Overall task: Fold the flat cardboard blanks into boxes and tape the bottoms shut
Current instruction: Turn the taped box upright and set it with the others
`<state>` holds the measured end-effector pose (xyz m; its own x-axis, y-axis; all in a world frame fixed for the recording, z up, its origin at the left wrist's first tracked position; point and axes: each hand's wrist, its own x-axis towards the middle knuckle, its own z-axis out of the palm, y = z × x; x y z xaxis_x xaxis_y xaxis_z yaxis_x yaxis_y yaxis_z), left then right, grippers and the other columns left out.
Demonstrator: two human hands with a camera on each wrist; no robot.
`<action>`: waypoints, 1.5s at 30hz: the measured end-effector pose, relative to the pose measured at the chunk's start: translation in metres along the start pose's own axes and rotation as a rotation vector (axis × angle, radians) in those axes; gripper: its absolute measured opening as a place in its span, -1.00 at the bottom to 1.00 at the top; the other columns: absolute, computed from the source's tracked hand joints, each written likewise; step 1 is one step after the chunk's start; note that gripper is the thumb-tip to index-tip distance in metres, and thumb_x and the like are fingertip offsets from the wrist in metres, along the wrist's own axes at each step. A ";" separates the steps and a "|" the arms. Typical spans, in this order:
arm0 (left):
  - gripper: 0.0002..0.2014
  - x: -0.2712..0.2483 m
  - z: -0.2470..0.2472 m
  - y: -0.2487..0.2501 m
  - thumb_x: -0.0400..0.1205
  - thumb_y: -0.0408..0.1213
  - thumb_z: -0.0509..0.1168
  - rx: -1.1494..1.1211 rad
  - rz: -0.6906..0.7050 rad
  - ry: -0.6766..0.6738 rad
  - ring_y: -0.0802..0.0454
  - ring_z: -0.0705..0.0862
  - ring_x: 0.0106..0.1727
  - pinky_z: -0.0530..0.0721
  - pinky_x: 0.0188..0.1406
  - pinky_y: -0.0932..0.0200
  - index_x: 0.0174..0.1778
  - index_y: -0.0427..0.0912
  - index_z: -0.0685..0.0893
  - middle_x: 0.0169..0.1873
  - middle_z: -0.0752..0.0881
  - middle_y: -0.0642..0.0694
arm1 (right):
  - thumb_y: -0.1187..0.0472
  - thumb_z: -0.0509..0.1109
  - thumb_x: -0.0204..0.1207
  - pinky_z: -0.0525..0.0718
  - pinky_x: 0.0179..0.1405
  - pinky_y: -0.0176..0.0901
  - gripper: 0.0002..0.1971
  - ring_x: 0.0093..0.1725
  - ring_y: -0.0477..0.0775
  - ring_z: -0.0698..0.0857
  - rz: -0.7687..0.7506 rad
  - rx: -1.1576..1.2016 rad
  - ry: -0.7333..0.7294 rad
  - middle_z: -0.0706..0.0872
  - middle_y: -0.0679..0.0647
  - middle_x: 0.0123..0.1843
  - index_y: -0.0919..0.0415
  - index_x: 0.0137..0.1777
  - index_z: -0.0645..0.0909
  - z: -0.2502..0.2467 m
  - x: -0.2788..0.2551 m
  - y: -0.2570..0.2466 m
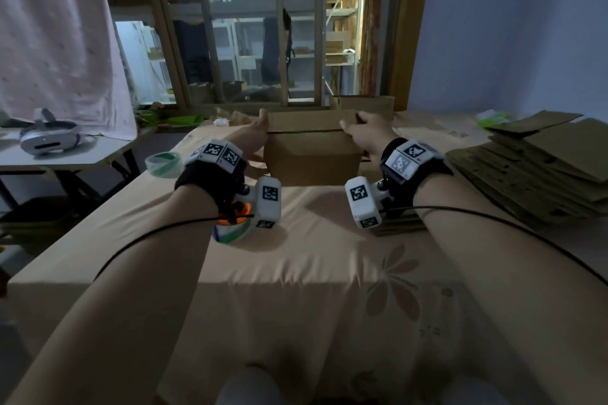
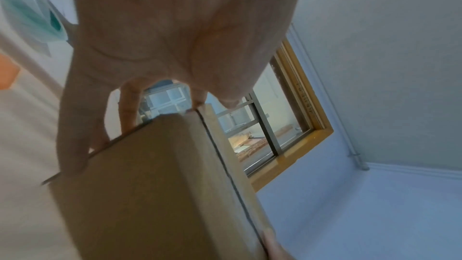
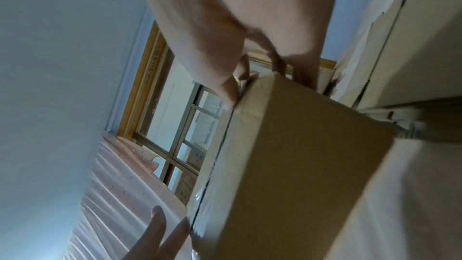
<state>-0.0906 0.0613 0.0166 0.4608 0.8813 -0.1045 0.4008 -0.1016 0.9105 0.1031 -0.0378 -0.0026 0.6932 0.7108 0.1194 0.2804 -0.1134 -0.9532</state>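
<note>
A folded brown cardboard box (image 1: 311,154) stands on the cloth-covered table (image 1: 296,273), closed flaps up, with a dark seam across its top. In the right wrist view, shiny clear tape lies along that seam on the box (image 3: 300,155). My left hand (image 1: 258,141) lies against the box's left end with straight fingers (image 2: 75,145) and the thumb up by the top edge. My right hand (image 1: 365,133) grips the right end, thumb on top near the seam and fingers (image 3: 305,74) curled over the far corner. The box (image 2: 150,185) sits between both hands.
A tall stack of flat cardboard blanks (image 1: 533,171) fills the table's right side. A tape roll (image 1: 164,164) lies at the table's left edge, and a second roll (image 1: 230,233) under my left wrist. Another box (image 1: 365,102) stands by the window. A headset (image 1: 49,140) rests on a side table.
</note>
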 end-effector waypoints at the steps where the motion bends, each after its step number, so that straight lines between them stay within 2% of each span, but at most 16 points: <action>1: -0.35 0.005 0.000 -0.001 0.73 0.17 -0.10 -0.011 0.037 0.015 -0.28 0.61 0.32 0.66 0.22 -0.14 0.52 -0.28 0.38 0.40 0.54 -0.29 | 0.11 0.45 0.56 0.59 0.41 0.13 -0.41 0.41 0.17 0.59 -0.011 0.055 0.010 0.59 0.16 0.46 0.20 0.57 0.42 0.005 0.001 0.002; 6: -0.41 0.035 -0.001 -0.011 0.67 0.16 0.08 -0.066 0.038 0.096 -0.30 0.41 0.46 0.37 0.46 -0.33 0.58 0.02 0.16 0.52 0.34 -0.20 | 0.14 0.49 0.52 0.70 0.23 0.25 -0.90 0.12 0.23 0.77 0.028 0.283 0.025 0.79 0.29 0.11 0.15 -0.07 0.72 0.026 0.012 0.015; 8: -0.50 0.046 -0.006 -0.016 0.62 0.11 0.17 -0.151 0.020 0.143 -0.19 0.51 0.27 0.45 0.39 -0.26 0.43 0.03 0.28 0.36 0.46 -0.16 | 0.14 0.49 0.53 0.72 0.16 0.31 -0.86 0.08 0.26 0.78 0.051 0.334 0.054 0.80 0.29 0.06 0.23 -0.11 0.72 0.031 0.018 0.019; 12: -0.47 0.048 -0.016 -0.019 0.46 -0.04 0.33 -0.297 -0.055 0.105 -0.10 0.64 -0.09 0.71 -0.12 0.01 0.35 -0.11 0.50 0.11 0.62 -0.12 | 0.45 0.39 0.57 0.77 0.01 0.03 -0.88 -0.05 0.13 0.73 0.053 0.406 -0.001 0.72 0.19 -0.05 0.24 -0.14 0.62 0.041 0.033 0.022; 15: -0.61 0.056 -0.021 -0.021 0.47 -0.15 0.36 -0.405 -0.106 0.018 -0.21 0.70 0.07 0.68 0.06 -0.19 0.22 -0.11 0.58 0.10 0.70 -0.17 | 0.48 0.36 0.56 0.76 0.03 0.00 -0.84 0.00 0.12 0.72 0.041 0.361 -0.003 0.72 0.18 0.01 0.20 -0.08 0.61 0.051 0.052 0.026; 17: -0.33 0.067 -0.020 -0.026 0.36 -0.12 0.46 -0.464 -0.112 0.053 -0.23 0.71 -0.02 0.73 -0.08 -0.29 0.41 -0.07 0.45 0.13 0.70 -0.21 | 0.41 0.38 0.56 0.66 -0.15 -0.13 -0.84 -0.03 0.06 0.67 0.022 0.176 -0.028 0.71 0.13 0.10 0.17 0.04 0.67 0.057 0.059 0.025; 20: 0.27 0.099 -0.009 -0.039 0.01 -0.04 0.62 -0.431 -0.134 0.186 -0.17 0.74 -0.08 0.75 -0.31 -0.04 0.62 0.07 0.04 0.09 0.69 -0.26 | 0.25 0.27 0.66 0.50 -0.11 -0.22 -0.69 0.00 0.05 0.54 -0.013 -0.081 -0.128 0.61 0.07 0.09 0.23 0.37 0.60 0.069 0.059 0.018; 23: 0.51 0.124 -0.001 -0.049 -0.23 0.11 0.66 -0.192 -0.066 0.348 -0.22 0.59 0.30 0.73 0.08 -0.12 0.60 0.17 -0.12 0.34 0.38 -0.18 | 0.21 0.14 0.71 0.61 -0.04 -0.09 -0.58 -0.06 0.13 0.65 0.083 0.029 -0.285 0.66 0.10 0.11 0.07 0.56 0.43 0.089 0.055 0.011; 25: 0.39 0.116 0.004 -0.046 -0.05 0.12 0.67 -0.048 -0.018 0.325 -0.19 0.42 0.42 0.57 0.35 -0.15 0.60 0.06 -0.06 0.38 0.27 -0.18 | 0.27 0.09 0.72 0.67 -0.07 -0.06 -0.52 -0.11 0.13 0.68 0.119 0.073 -0.389 0.66 0.20 0.19 -0.06 0.61 0.33 0.101 0.055 0.010; 27: 0.22 0.117 0.008 -0.048 0.03 0.15 0.67 -0.057 -0.015 0.278 -0.15 0.42 0.38 0.53 0.38 -0.12 0.50 0.07 0.06 0.36 0.34 -0.16 | 0.26 0.13 0.73 0.64 -0.07 -0.07 -0.47 -0.07 0.13 0.64 0.117 0.054 -0.449 0.66 0.27 0.25 -0.14 0.65 0.23 0.109 0.057 0.012; 29: 0.13 0.121 0.010 -0.051 -0.03 0.21 0.66 -0.192 -0.031 0.198 -0.10 0.56 0.27 0.64 0.25 -0.12 0.34 0.17 0.10 0.30 0.49 -0.13 | 0.16 0.24 0.71 0.59 -0.06 -0.04 -0.41 -0.06 0.10 0.62 0.124 0.098 -0.477 0.63 0.21 0.35 -0.18 0.67 0.15 0.115 0.060 0.016; 32: -0.17 0.126 0.009 -0.061 0.35 -0.04 0.57 -0.305 -0.032 0.159 -0.10 0.68 0.12 0.72 0.07 -0.09 0.32 0.07 0.09 0.19 0.62 -0.18 | 0.06 0.33 0.66 0.55 0.21 0.12 -0.42 0.25 0.18 0.63 0.095 0.034 -0.442 0.54 0.11 0.45 -0.24 0.63 0.23 0.119 0.065 0.026; 36: -0.18 0.128 0.006 -0.072 0.46 -0.43 0.48 -0.167 0.010 0.060 -0.06 0.69 -0.07 0.69 -0.33 0.04 0.42 0.07 0.05 0.14 0.65 -0.27 | 0.11 0.45 0.58 0.64 0.22 0.15 -0.51 0.23 0.19 0.68 0.113 -0.041 -0.357 0.66 0.21 0.34 0.08 0.46 0.41 0.118 0.071 0.038; 39: 0.01 0.131 0.008 -0.075 0.35 -0.60 0.45 -0.049 0.032 -0.006 -0.21 0.64 0.17 0.72 0.03 -0.21 0.56 0.11 0.03 0.22 0.60 -0.27 | 0.21 0.49 0.54 0.68 0.15 0.08 -0.29 0.19 0.19 0.67 0.059 -0.104 -0.380 0.63 0.19 0.33 0.09 0.62 0.23 0.120 0.068 0.042; 42: -0.10 0.137 0.006 -0.075 0.37 -0.57 0.42 0.062 0.066 0.031 -0.21 0.58 0.27 0.64 0.24 -0.25 0.56 0.01 0.16 0.29 0.56 -0.22 | 0.34 0.50 0.51 0.66 -0.01 -0.11 -0.25 0.19 0.16 0.63 -0.011 -0.160 -0.344 0.60 0.23 0.37 0.19 0.63 0.21 0.130 0.070 0.043; 45: -0.35 0.136 0.000 -0.074 0.50 -0.51 0.35 0.133 0.016 0.088 -0.19 0.61 0.18 0.69 0.14 -0.15 0.46 -0.07 0.29 0.19 0.57 -0.19 | 0.33 0.52 0.47 0.61 0.33 0.10 -0.17 0.35 0.28 0.60 -0.023 -0.240 -0.338 0.56 0.25 0.42 0.16 0.66 0.14 0.139 0.077 0.042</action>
<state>-0.0577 0.1890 -0.0652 0.3992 0.9155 -0.0496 0.4980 -0.1711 0.8501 0.0763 0.1088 -0.0723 0.4391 0.8984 0.0034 0.4677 -0.2253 -0.8547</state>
